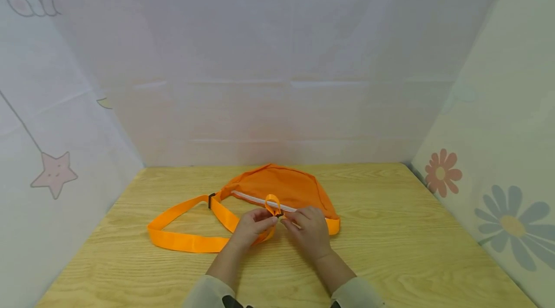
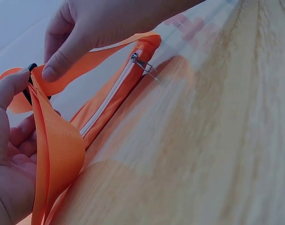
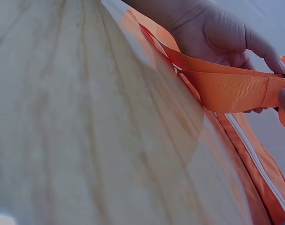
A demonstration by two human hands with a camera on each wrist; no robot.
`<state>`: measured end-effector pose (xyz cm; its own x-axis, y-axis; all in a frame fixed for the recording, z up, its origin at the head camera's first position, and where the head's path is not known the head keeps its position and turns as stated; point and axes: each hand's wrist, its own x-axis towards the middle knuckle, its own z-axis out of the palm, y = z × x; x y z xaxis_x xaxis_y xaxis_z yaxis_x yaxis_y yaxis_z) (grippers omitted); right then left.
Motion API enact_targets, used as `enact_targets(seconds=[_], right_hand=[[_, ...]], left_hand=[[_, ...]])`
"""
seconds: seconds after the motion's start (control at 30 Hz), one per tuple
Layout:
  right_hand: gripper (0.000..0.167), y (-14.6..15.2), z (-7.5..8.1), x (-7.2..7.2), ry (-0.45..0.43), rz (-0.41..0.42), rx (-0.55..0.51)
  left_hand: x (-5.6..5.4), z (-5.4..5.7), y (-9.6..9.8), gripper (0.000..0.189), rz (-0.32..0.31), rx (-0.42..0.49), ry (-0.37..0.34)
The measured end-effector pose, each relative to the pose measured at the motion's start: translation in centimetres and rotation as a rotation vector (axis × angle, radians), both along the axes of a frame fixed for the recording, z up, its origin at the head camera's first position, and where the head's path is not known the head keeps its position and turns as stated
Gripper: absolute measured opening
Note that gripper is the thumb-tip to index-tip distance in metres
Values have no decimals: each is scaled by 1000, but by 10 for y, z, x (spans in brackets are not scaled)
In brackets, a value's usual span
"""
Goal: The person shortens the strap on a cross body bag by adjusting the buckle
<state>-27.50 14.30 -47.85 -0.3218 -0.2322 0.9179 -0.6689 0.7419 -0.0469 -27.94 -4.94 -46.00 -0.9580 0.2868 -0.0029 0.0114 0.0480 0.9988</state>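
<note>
Strap (image 1: 191,242) and buckle (image 1: 279,216) held up before the bag (image 1: 277,183)

Take the buckle as the clock's centre, with 12 pointing away from the person. The left forearm comes in from 7 o'clock and the right from 5, so the left hand (image 1: 250,226) and the right hand (image 1: 310,231) meet near the middle, just above the table (image 1: 412,250). A pale sleeve (image 1: 208,293) shows at the left wrist, with its match at the right.

The left hand grasps the buckle, its thumb set against one edge and its other fingers behind. The right hand pinches the strap right beside the buckle between thumb and finger. The fingers hide part of the buckle.

A small loop (image 1: 271,199) of strap rises at 12 o'clock. The bag lies on the table at 12, behind the hands, which cover part of its white zip (image 1: 251,198). The left wrist view shows the metal pull (image 2: 134,58) near the end of the zip. The strap's wide bend lies out at 9 o'clock, and a black slider (image 1: 211,200) sits on it between 9 and 10. At 3, more strap meets the bag's corner. A red flower (image 1: 440,173) marks the wall between 2 and 3.
</note>
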Motion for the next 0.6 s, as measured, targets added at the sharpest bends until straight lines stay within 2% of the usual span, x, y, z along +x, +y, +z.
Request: enact_targets(seconds=[0.13, 0.37, 0.6], right_hand=[[31, 4, -1, 0, -19, -2, 20], [34, 18, -1, 6, -112, -34, 37], [32, 27, -5, 9, -118, -49, 44]], left_hand=[[0, 1, 0, 41, 1, 20, -12], [-1, 1, -1, 39, 26, 40, -44], [-3, -1, -1, 40, 33, 54, -40]])
